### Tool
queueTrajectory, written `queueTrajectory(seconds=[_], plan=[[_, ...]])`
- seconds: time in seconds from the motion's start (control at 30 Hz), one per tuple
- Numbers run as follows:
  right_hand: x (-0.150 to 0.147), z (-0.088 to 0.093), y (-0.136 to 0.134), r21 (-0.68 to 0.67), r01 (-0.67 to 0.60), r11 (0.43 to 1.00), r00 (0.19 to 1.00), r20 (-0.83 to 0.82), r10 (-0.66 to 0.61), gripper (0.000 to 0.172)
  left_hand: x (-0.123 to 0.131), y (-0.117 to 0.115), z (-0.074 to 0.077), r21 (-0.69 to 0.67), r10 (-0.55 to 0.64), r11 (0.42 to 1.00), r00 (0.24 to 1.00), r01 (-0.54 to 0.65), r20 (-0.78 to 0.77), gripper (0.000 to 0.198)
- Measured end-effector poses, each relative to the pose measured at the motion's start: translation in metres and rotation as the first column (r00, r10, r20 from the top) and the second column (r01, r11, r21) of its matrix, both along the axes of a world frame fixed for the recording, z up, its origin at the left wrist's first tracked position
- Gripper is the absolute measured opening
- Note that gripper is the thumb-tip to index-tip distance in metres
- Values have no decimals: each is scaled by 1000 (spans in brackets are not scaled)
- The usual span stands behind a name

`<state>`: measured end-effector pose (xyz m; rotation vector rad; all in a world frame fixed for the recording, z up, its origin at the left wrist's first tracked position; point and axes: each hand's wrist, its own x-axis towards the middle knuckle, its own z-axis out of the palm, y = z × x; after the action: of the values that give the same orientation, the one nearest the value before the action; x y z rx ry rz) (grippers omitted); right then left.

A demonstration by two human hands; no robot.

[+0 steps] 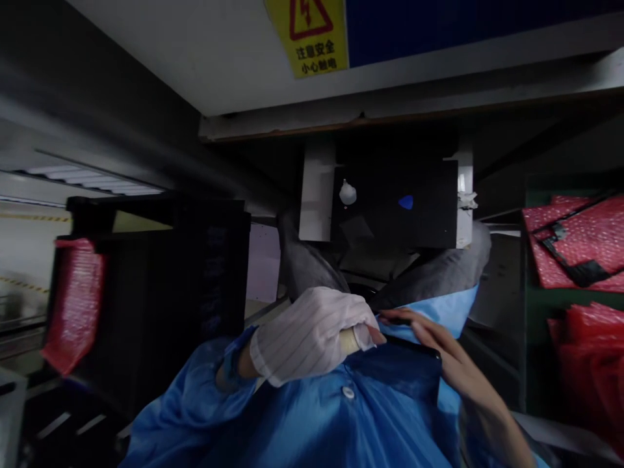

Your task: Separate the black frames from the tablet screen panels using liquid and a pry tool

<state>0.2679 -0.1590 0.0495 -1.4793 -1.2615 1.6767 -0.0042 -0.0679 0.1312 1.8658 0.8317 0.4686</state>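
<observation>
A dark, glossy flat panel (402,367) with a thin black edge is tilted in front of my blue smock, which reflects in its surface. My bare right hand (446,348) grips it along the upper right edge, fingers lying over the rim and the thumb hidden. At the panel's upper left, my left hand (309,335) wears a white striped glove. Its fingers are curled in, and the thumb side shows a pale yellowish wrap (348,341). What lies between these fingers is hidden.
Ahead, beneath the bench edge (361,118), a black-surfaced drawer (380,227) holds a blue triangular pick (406,202) and a small whitish lump (348,193). Red bubble-wrap pouches (585,240) lie in a green-sided tray at right. A black bin (195,305) stands left, with red bubble wrap (75,302).
</observation>
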Motion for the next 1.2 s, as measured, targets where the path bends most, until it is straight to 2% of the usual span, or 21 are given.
queueTrajectory(seconds=[0.07,0.17,0.27,0.33,0.43,0.6,0.67,0.93,1.03,1.2], plan=[[14,19,-8,44,61,997,998,-21,-60,63,6,-2,7,-51,-44,998,999,43,-28,68],[21,46,-20,176,86,981,994,46,-96,52,16,0,17,-137,-101,987,990,87,-101,55],[13,58,-25,255,69,965,992,88,-94,52,25,3,20,-207,-154,971,973,117,-170,36],[8,58,-27,276,85,957,993,60,-106,55,30,6,21,-237,-198,960,961,149,-195,29],[7,55,-29,290,132,948,988,33,-148,49,36,8,20,-276,-257,941,944,196,-208,23],[14,55,-34,305,123,945,990,30,-138,45,47,10,20,-462,-320,862,931,208,-177,29],[17,57,-35,305,122,944,990,35,-139,45,50,11,19,-495,-323,844,932,205,-166,30],[21,55,-41,353,98,930,989,68,-130,46,52,9,14,-401,-284,889,953,222,-102,29],[24,53,-49,316,90,944,992,59,-114,51,52,6,12,-402,-289,886,953,230,-93,29],[29,54,-60,266,47,963,986,144,-88,57,54,6,8,-393,-289,888,955,239,-71,30]])
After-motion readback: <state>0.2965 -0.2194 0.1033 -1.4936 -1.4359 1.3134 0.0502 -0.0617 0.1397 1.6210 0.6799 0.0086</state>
